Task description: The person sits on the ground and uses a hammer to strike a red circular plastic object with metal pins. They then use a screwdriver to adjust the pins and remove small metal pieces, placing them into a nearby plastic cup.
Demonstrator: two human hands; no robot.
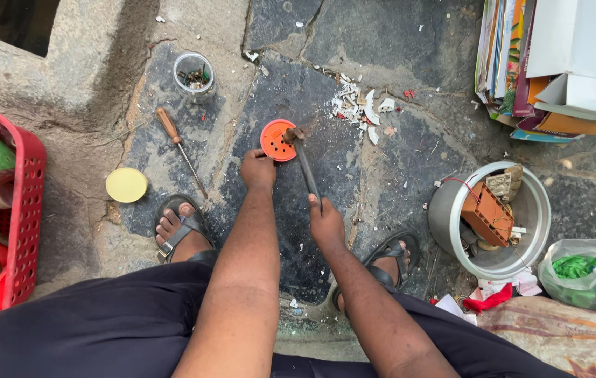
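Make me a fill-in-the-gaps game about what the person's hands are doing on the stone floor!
1. The left hand steadies a round ____ disc full of holes.
2. The right hand grips the handle of a ____.
3. The screwdriver lies beside a round ____ lid.

Missing words: orange; hammer; yellow

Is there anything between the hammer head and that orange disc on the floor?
Nothing visible. The right hand holds the hammer by its handle, with its head right at the rim of the orange disc, which the left hand steadies. The white shards lie off to the side.
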